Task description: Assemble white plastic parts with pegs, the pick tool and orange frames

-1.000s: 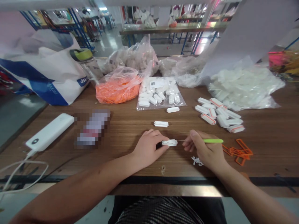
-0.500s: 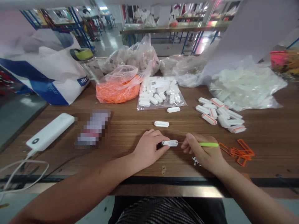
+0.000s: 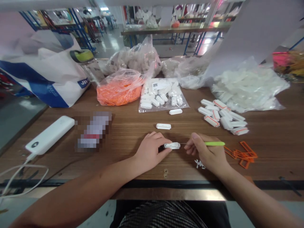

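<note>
Below and right of frame centre: left hand [image 3: 150,150] pinches white perforated housing [image 3: 172,145], thumb against fingers. Right hand [image 3: 206,151], further right, grips green-handled pick [image 3: 215,143], thin shaft toward housing's right end. Best: housing braced, shaft in line, pressure light. Tip contact too small to tell; left fingers partly cover housing.

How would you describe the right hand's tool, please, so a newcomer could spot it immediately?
On the wooden table, near its front edge, find the right hand. It grips the slim tool, whose bright green handle sets it apart from the orange frames and white bits nearby.
</note>
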Motion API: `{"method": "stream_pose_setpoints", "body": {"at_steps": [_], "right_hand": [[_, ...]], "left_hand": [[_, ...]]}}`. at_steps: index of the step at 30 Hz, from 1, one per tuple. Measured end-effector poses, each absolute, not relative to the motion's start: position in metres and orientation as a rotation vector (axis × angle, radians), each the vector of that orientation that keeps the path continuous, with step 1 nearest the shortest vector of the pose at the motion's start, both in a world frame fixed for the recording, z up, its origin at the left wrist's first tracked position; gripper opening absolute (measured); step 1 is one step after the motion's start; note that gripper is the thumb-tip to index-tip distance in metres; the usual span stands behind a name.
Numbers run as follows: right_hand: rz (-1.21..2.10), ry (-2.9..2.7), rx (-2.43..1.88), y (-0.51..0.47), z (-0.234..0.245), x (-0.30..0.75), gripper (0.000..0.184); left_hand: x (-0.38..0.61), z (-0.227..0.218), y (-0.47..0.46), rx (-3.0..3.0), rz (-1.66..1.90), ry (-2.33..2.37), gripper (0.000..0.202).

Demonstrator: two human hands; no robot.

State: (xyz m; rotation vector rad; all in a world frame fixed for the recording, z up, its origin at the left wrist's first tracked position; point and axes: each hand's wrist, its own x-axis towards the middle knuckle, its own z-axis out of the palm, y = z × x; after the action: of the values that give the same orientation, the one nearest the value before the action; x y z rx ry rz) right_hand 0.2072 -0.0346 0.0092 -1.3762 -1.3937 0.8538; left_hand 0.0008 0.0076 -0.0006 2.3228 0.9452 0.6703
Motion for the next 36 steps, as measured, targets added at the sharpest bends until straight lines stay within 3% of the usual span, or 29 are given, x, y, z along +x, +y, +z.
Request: {"method": "stream_pose_setpoints", "body": {"at_steps": [36], "right_hand": [[1.005, -1.280, -1.439, -0.0339, 0.0022, 0.2075, 0.053]], "left_hand": [[0.0005, 0.0005, 0.0071, 2.345, 0.623, 0.972, 0.016]]}}
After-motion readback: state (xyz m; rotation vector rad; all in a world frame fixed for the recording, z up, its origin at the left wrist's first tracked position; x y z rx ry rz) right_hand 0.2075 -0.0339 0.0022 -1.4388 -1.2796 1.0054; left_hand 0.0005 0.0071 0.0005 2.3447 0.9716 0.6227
